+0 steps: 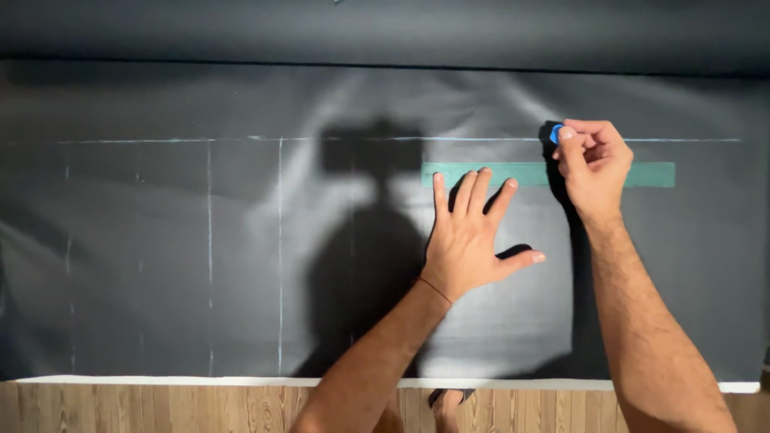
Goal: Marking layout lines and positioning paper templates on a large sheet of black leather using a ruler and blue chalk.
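Here the blue chalk (555, 133) sits pinched in the fingers of the right hand (592, 164), its tip on the dark fabric (160, 265) at the pale line (401, 139) running from nine to three o'clock. Just toward six o'clock lies the green ruler (529, 174), its long axis parallel to that line. The left hand (472, 240) presses it flat, fingers spread wide. More chalk lines cross the fabric toward nine o'clock; wooden floor (160, 409) shows at six.
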